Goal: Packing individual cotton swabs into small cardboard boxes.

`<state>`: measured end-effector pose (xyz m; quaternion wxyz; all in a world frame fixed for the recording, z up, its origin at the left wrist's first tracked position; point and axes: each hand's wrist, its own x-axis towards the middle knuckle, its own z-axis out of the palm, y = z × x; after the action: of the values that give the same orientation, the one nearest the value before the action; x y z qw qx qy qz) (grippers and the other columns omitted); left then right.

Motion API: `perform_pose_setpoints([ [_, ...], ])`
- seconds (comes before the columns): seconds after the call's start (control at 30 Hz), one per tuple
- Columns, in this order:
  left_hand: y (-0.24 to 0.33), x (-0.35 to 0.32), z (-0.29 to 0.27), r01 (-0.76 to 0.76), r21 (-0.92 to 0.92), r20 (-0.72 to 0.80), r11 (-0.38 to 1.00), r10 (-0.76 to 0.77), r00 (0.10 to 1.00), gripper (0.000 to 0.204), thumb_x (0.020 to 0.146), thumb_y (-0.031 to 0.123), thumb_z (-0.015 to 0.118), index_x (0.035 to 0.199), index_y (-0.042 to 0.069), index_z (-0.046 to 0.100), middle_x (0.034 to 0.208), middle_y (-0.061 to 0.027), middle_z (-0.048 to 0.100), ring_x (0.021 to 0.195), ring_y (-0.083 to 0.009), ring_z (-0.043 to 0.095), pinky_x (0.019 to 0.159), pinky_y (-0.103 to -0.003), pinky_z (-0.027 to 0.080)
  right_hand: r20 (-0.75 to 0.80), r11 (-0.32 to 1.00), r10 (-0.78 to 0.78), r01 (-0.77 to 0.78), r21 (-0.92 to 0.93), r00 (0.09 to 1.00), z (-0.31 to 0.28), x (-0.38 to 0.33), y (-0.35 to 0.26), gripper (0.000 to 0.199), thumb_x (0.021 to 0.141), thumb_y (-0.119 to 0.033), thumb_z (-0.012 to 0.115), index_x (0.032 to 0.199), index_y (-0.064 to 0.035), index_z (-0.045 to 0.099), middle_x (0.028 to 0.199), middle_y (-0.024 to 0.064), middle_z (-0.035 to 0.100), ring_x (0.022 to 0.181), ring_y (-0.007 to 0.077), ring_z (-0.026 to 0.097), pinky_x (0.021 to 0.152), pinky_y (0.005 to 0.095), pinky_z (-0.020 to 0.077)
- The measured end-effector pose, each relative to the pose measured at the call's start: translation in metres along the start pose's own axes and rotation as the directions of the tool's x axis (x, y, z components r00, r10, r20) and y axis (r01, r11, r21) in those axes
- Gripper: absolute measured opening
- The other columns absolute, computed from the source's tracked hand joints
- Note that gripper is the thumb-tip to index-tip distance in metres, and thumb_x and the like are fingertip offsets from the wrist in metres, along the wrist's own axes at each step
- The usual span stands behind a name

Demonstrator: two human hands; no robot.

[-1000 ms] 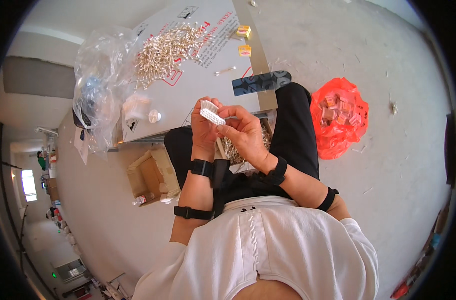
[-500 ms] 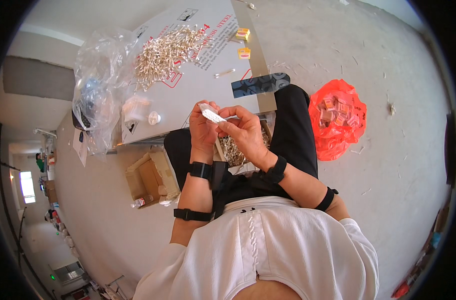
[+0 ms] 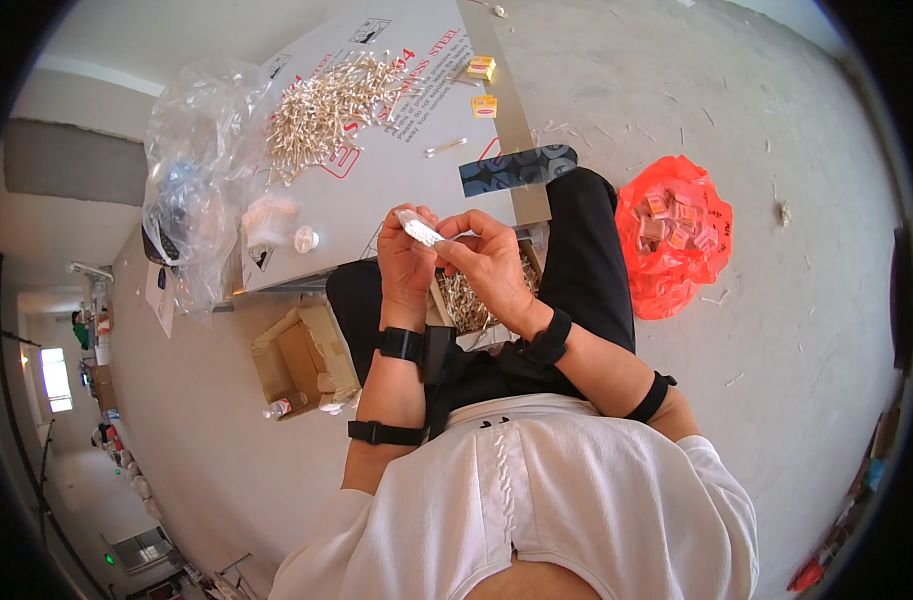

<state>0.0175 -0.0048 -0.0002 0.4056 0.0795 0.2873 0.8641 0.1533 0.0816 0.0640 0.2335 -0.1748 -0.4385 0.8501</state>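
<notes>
A small clear packet of white-tipped cotton swabs [image 3: 420, 229] is held up between my two hands, over the near edge of the table. My left hand [image 3: 407, 265] has its fingers closed round the packet's left side. From the right, my right hand [image 3: 490, 262] pinches the packet's other end between thumb and fingers. Below my hands, between my knees, an open box [image 3: 469, 302] holds many loose swabs. Beyond them, a large heap of cotton swabs [image 3: 337, 112] lies on the table sheet [image 3: 377, 185].
Two small yellow boxes [image 3: 485, 107] and a dark patterned strip [image 3: 517, 170] lie along the table's right side. A crumpled clear bag [image 3: 192, 170] hangs over its left. On the floor are a red bag of small packs [image 3: 667, 285] and an open cardboard box [image 3: 295, 355].
Both hands have shifted very slightly left with the packet, which is tilted a little differently. Otherwise the grip looks the same.
</notes>
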Motion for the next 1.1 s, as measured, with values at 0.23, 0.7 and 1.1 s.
perform_pose_setpoints([
  [0.23,-0.001,-0.004,0.004,-0.020,0.047,-0.055,0.999,0.022,0.998,0.020,0.081,0.000,0.067,0.099,0.005,0.061,0.091,-0.0099,0.063,0.087,-0.0217,0.061,0.081,-0.032,0.052,0.007,1.000,0.028,-0.028,-0.004,1.000,-0.001,0.003,-0.002,0.014,0.088,-0.002,0.065,0.098,0.0043,0.060,0.092,0.0088,0.066,0.073,0.0095,0.064,0.064,0.0219,0.0531],
  [0.7,0.004,-0.011,0.031,-0.085,0.444,-0.167,0.892,0.175,0.970,0.013,0.085,0.002,0.065,0.096,0.007,0.060,0.090,-0.0046,0.063,0.082,-0.0171,0.065,0.073,-0.031,0.057,0.148,1.000,-0.022,0.022,0.003,0.989,-0.002,0.016,0.009,0.027,0.082,0.006,0.069,0.106,0.0015,0.059,0.086,0.0056,0.068,0.078,0.0081,0.064,0.070,0.0212,0.0508],
  [1.1,-0.003,-0.003,0.015,-0.005,0.117,-0.180,0.993,0.027,0.983,0.018,0.098,0.018,0.048,0.099,0.004,0.059,0.094,-0.0069,0.063,0.082,-0.0177,0.064,0.074,-0.031,0.055,0.086,0.724,-0.491,0.461,-0.514,0.867,0.019,0.025,0.015,0.037,0.075,-0.008,0.075,0.110,-0.0097,0.066,0.106,0.0090,0.062,0.096,0.0254,0.059,0.082,0.0361,0.0495],
])
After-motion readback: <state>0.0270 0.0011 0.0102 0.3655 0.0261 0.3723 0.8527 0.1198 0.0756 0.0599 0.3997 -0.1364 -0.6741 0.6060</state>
